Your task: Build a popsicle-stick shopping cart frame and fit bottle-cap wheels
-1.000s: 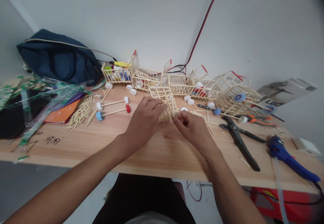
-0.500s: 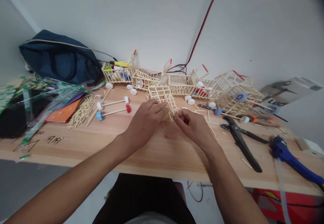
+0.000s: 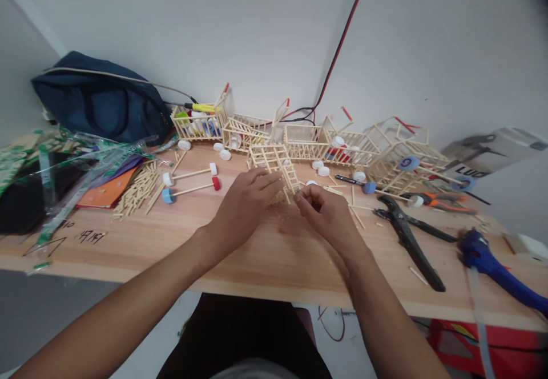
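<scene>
A small frame of thin wooden sticks (image 3: 274, 155) stands tilted on the table before me, its near side partly covered by my fingers. My left hand (image 3: 246, 196) is closed around the frame's near left part, fingertips over the sticks. At its near right corner is my right hand (image 3: 323, 210), with thumb and index finger pinched together. Whatever may be between those fingertips is too small to make out. Bottle-cap wheels on stick axles, a white pair (image 3: 190, 174) and a blue-and-red pair (image 3: 191, 189), lie left of my left hand.
Several stick carts (image 3: 199, 125) line the wall, some holding bottle caps. Loose sticks (image 3: 139, 190), plastic wrappers (image 3: 77, 190) and a dark blue bag (image 3: 103, 99) occupy the left. To the right lie a black cutter (image 3: 409, 245), orange-handled pliers (image 3: 449, 202) and a blue glue gun (image 3: 492, 270).
Both hands stay nearly still at the stick frame. My right fingertips have shifted very slightly, and the view has moved a little.
</scene>
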`<state>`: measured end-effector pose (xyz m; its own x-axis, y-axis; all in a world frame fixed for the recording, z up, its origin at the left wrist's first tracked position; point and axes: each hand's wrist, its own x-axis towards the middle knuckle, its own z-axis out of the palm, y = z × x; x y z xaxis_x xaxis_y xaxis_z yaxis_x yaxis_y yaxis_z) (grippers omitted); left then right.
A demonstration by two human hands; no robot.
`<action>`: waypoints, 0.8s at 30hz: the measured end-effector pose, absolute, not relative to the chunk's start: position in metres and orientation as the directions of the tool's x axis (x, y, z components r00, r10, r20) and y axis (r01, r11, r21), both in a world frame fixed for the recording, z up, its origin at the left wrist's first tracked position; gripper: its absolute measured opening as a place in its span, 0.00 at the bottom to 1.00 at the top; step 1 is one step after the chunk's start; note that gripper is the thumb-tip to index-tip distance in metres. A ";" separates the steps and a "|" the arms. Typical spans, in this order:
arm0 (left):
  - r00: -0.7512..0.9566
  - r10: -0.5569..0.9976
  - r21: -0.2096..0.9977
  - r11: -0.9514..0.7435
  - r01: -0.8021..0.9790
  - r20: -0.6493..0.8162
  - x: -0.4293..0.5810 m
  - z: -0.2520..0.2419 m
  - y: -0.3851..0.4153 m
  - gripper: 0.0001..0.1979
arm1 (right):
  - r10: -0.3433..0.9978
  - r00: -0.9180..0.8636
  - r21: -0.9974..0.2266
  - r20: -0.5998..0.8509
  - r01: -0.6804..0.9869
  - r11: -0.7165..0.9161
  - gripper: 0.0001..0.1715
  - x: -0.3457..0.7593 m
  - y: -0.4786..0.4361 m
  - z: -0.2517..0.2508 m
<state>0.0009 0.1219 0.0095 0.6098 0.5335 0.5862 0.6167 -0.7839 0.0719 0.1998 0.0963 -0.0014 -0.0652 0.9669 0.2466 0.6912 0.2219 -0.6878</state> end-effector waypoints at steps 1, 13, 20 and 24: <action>0.609 0.535 0.073 -0.783 0.618 0.585 0.001 0.009 0.122 0.18 | 0.968 -0.060 -0.688 0.246 0.692 0.218 0.13 0.200 0.096 -0.002; 0.607 0.549 0.036 -0.758 0.651 0.574 0.002 0.006 0.119 0.19 | 0.862 -0.088 -0.610 0.499 0.671 0.421 0.17 0.209 0.098 -0.001; 0.626 0.529 0.030 -0.777 0.629 0.573 0.000 0.011 0.122 0.20 | 0.785 -0.393 -0.343 0.479 0.740 0.579 0.33 0.212 0.107 0.006; 0.635 0.526 0.049 -0.790 0.611 0.566 -0.001 0.013 0.123 0.19 | 0.793 -0.438 -0.287 0.424 0.766 0.576 0.36 0.214 0.109 0.011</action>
